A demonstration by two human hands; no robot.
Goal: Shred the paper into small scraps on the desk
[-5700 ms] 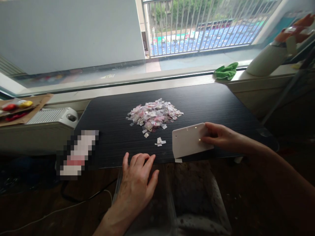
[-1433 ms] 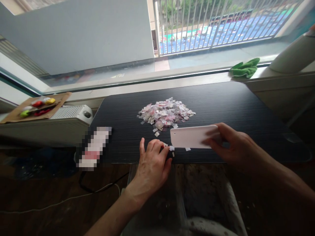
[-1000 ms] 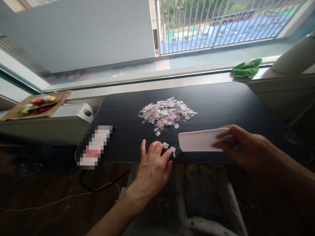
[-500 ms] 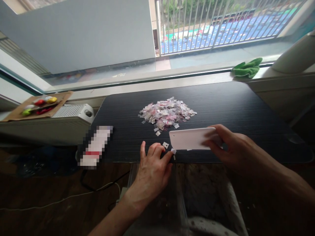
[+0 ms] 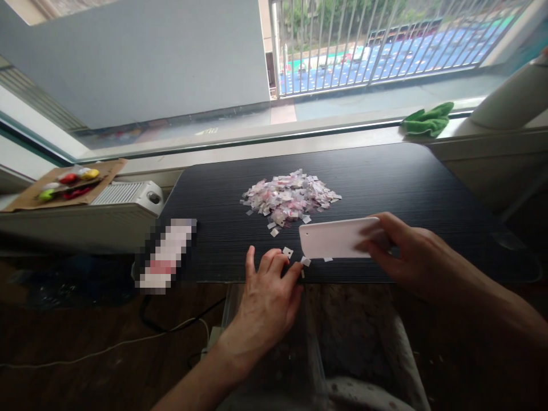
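My right hand [image 5: 411, 251] grips a flat white rectangular piece [image 5: 329, 238] by its right end. This piece has rounded corners and a small dark dot near its left edge; its exact kind is unclear. At the front edge of the black table, my left hand [image 5: 272, 291] has its fingers apart, the index fingertip beside a small white paper scrap [image 5: 305, 261]. Another scrap with a dark dot [image 5: 288, 252] lies just ahead of the fingers. Farther back sits a heap of white and pinkish paper scraps [image 5: 291, 197].
The black table [image 5: 377, 177] stands against a windowsill. A green cloth [image 5: 428, 120] lies on the sill at right. At left are a pixelated object [image 5: 171, 248], a white radiator [image 5: 128, 194] and brown cardboard [image 5: 107, 171] with colourful items. A pale cable [image 5: 115, 345] crosses the floor.
My right hand has shifted the white piece slightly right and away from me. My left hand has moved only a little, its index finger still near the scrap.
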